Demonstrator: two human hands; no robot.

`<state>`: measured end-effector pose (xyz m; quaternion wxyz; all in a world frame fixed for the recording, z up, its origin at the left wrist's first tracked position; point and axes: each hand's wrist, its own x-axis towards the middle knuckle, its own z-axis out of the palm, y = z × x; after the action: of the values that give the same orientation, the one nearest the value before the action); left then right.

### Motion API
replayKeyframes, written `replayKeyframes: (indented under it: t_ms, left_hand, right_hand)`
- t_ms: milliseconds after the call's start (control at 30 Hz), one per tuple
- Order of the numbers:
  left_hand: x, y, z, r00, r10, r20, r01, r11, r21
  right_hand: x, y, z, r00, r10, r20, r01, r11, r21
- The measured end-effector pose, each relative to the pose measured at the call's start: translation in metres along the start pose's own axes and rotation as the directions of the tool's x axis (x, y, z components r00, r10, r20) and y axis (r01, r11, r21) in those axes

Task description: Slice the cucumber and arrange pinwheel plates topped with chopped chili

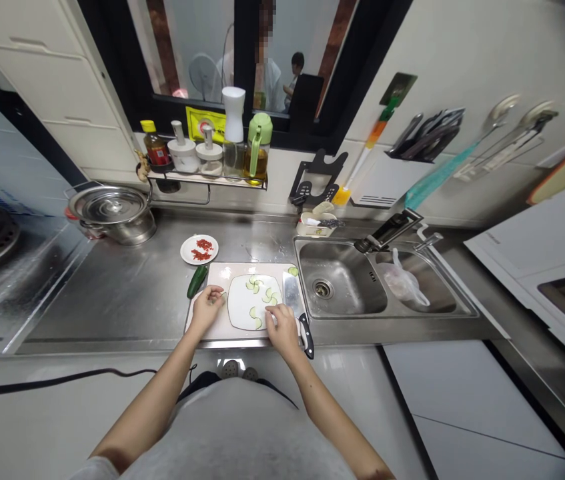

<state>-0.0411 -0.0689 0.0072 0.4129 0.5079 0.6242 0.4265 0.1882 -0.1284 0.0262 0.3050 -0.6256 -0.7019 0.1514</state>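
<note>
A white square plate with a dark rim rests on a pale cutting board. Thin half-round cucumber slices lie on it in small fanned groups. At the plate's left edge, my left hand is closed in a pinch on what looks like a cucumber slice. Over the plate's lower right, my right hand has its fingers curled together close to the slices; anything in them is hidden. A kitchen knife lies along the board's right side, its black handle past the front edge. A cucumber piece sits at the board's left.
Behind the board stands a small white dish of chopped red pieces. A double sink adjoins on the right, with a plastic bag in its far basin. A lidded steel pot stands left; seasoning bottles line a wall rack.
</note>
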Motion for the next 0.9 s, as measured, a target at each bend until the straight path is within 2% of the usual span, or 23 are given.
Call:
replayKeyframes:
  t_ms: [100,233,333,433,600,733,900]
  left_hand:
    - [-0.003,0.02,0.001,0.996,-0.034,0.082,0.059,0.942,-0.331]
    - [-0.011,0.048,0.0,0.977,-0.045,0.207,0.14,0.868,-0.476]
    - [-0.015,0.063,-0.002,0.957,-0.036,0.287,0.182,0.848,-0.499]
    - [-0.018,0.073,-0.004,0.941,-0.036,0.336,0.211,0.839,-0.502]
    - [-0.022,0.081,-0.004,0.921,-0.016,0.389,0.227,0.835,-0.502]
    - [-0.023,0.083,-0.001,0.915,0.0,0.404,0.216,0.844,-0.491]
    - [-0.027,0.083,0.003,0.918,0.002,0.396,0.192,0.873,-0.449]
  right_hand:
    - [0.011,-0.01,-0.007,0.999,-0.004,-0.036,0.007,0.997,0.077]
    - [0.027,-0.028,-0.016,0.998,0.026,-0.063,-0.011,0.974,0.224]
    - [0.037,-0.04,-0.019,0.997,0.079,-0.013,-0.069,0.928,0.365]
    - [0.044,-0.05,-0.02,0.988,0.119,0.1,-0.154,0.848,0.507]
    - [0.049,-0.062,-0.02,0.963,0.095,0.253,-0.239,0.734,0.635]
    - [0.051,-0.067,-0.02,0.963,0.089,0.253,-0.24,0.703,0.669]
    - [0.055,-0.067,-0.02,0.963,0.143,0.229,-0.266,0.652,0.711]
